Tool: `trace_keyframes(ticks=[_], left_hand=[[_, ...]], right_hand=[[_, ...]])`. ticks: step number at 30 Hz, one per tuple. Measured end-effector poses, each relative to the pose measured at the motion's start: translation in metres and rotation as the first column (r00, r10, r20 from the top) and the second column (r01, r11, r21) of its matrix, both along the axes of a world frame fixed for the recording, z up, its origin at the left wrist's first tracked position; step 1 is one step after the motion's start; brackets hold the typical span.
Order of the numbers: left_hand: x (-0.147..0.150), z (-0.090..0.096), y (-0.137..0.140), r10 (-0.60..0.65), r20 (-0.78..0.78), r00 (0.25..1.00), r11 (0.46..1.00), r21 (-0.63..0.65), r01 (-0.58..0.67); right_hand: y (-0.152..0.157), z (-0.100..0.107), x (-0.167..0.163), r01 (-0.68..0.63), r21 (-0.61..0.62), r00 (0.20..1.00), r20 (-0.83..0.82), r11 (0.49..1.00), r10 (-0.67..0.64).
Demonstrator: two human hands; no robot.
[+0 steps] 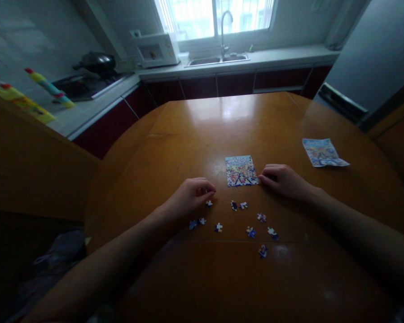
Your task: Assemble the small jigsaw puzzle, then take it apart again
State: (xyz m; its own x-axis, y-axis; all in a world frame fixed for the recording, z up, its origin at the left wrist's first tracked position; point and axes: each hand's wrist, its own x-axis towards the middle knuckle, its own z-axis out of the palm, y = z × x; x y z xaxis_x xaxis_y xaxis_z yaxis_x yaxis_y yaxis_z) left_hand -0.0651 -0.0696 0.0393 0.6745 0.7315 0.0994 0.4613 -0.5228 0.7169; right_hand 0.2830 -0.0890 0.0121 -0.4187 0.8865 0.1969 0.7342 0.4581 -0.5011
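Note:
A partly joined jigsaw puzzle with a colourful crowded picture lies flat on the wooden table. Its lower edge is uneven with piece tabs. My right hand rests at its lower right corner, fingers curled and tips against the edge; what is between them is hidden. Left of the puzzle, my left hand hovers low with thumb and forefinger pinched together, and I cannot see what they hold, if anything. Just below those fingertips lies a loose puzzle piece. Several more loose pieces, among them a dark piece and a blue piece, are scattered nearer me.
A creased picture sheet lies on the right side of the round table. Beyond are a counter with a sink, a white microwave and a black pan on the stove. Bottles stand at the left.

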Motion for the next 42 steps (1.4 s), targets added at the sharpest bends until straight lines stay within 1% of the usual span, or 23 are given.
trace_keyframes(ticks=[5, 11, 15, 20, 22, 24, 27, 30, 33, 36, 40, 42], left_hand=[[-0.001, -0.002, 0.002, 0.005, 0.002, 1.000, 1.000, 0.014, -0.005], [0.000, 0.000, 0.001, 0.015, -0.055, 0.998, 1.000, 0.007, -0.015], [-0.002, -0.001, 0.002, 0.014, -0.057, 0.998, 1.000, 0.016, -0.013], [-0.001, -0.001, 0.002, 0.022, -0.052, 0.998, 0.999, 0.027, -0.021], [0.000, -0.001, 0.002, 0.030, -0.052, 0.998, 0.999, 0.021, -0.029], [0.000, -0.002, 0.002, 0.035, -0.050, 0.998, 0.999, 0.008, -0.034], [0.000, -0.004, 0.002, 0.028, -0.042, 0.999, 1.000, -0.011, -0.029], [0.001, -0.004, 0.002, 0.017, -0.027, 0.999, 0.999, -0.028, -0.018], [0.002, -0.003, 0.002, 0.019, -0.013, 1.000, 0.999, -0.037, -0.019], [0.004, -0.002, 0.001, 0.018, -0.012, 1.000, 0.999, -0.041, -0.019], [0.005, -0.004, 0.000, 0.018, -0.015, 1.000, 0.999, -0.038, -0.019], [0.004, -0.005, 0.000, 0.017, -0.021, 1.000, 0.999, -0.030, -0.017]], right_hand=[[0.000, 0.001, 0.000, -0.001, -0.005, 1.000, -0.017, 1.000, 0.001], [0.000, 0.002, -0.001, -0.006, -0.005, 1.000, -0.027, 1.000, 0.006], [0.001, 0.002, -0.001, -0.004, -0.008, 1.000, -0.031, 1.000, 0.004], [-0.005, 0.009, -0.005, -0.004, -0.040, 1.000, -0.025, 0.999, 0.003], [-0.010, 0.013, -0.010, -0.040, -0.079, 0.999, -0.035, 0.996, 0.037], [-0.016, 0.019, -0.015, -0.115, -0.122, 0.993, -0.046, 0.986, 0.110], [-0.026, 0.026, -0.022, -0.233, -0.169, 0.972, -0.067, 0.958, 0.225], [-0.036, 0.032, -0.029, -0.321, -0.197, 0.946, -0.113, 0.927, 0.303], [-0.046, 0.034, -0.037, -0.408, -0.199, 0.912, -0.137, 0.891, 0.387], [-0.054, 0.035, -0.048, -0.482, -0.176, 0.876, -0.137, 0.859, 0.463], [-0.059, 0.037, -0.058, -0.543, -0.142, 0.839, -0.104, 0.827, 0.533], [-0.057, 0.038, -0.056, -0.541, -0.136, 0.841, -0.073, 0.830, 0.536]])
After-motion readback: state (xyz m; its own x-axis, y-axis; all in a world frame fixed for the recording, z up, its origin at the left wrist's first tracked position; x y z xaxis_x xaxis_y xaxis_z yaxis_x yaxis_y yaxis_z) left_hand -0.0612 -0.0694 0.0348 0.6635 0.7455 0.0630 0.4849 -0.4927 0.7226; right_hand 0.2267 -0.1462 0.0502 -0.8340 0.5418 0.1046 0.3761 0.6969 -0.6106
